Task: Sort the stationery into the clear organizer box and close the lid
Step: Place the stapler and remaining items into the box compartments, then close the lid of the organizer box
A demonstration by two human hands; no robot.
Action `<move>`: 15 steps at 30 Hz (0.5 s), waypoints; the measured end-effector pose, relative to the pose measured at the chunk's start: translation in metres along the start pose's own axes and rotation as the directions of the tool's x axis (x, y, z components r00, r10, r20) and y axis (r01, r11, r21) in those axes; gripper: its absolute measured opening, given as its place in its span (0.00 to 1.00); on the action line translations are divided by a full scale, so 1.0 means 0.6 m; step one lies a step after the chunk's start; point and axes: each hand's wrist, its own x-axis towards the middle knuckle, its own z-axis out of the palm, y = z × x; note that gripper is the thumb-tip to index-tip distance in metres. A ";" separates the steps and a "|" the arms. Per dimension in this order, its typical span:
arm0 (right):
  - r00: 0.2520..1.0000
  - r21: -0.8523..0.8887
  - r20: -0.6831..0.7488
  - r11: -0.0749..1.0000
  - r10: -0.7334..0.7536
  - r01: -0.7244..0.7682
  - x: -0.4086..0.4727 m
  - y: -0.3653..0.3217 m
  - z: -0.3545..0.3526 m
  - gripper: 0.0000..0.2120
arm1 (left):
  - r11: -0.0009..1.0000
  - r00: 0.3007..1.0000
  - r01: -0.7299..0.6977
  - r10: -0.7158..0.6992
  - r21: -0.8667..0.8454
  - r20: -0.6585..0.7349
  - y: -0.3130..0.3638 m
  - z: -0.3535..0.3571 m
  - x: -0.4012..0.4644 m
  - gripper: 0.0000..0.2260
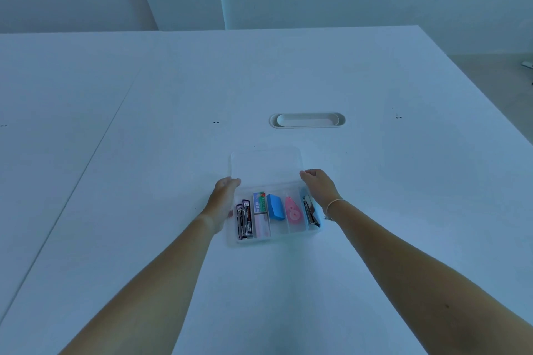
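The clear organizer box (294, 234) lies on the white table, its clear lid (266, 164) folded back flat behind it. Inside, from left to right, lie two black lead cases (243, 219), a green staple box (259, 202) above a pale pink item (262, 226), a blue eraser (275, 207), a pink correction tape (294, 212) and a blue stapler (309, 210). My left hand (223, 196) rests against the box's left side with fingertips at the lid's left corner. My right hand (318, 184) touches the lid's right corner near the hinge.
An oval white cable port (307, 120) is set into the table (144, 181) beyond the lid. A seam runs diagonally across the tabletop at the left. White partition walls stand behind the table's far edge.
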 end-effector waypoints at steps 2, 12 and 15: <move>1.000 0.064 -0.008 0.998 0.026 -0.026 -0.001 -0.001 -0.004 0.22 | 0.993 0.998 0.064 -0.064 -0.103 0.010 0.001 -0.002 0.002 0.21; 0.991 0.410 0.106 0.905 0.079 -0.116 0.011 0.002 -0.020 0.23 | 0.952 0.995 0.099 -0.098 -0.290 0.017 0.016 -0.010 0.005 0.28; 0.987 0.472 0.142 0.871 0.076 -0.135 0.015 0.006 -0.026 0.21 | 0.940 0.995 0.097 -0.090 -0.326 0.038 0.020 -0.014 0.005 0.29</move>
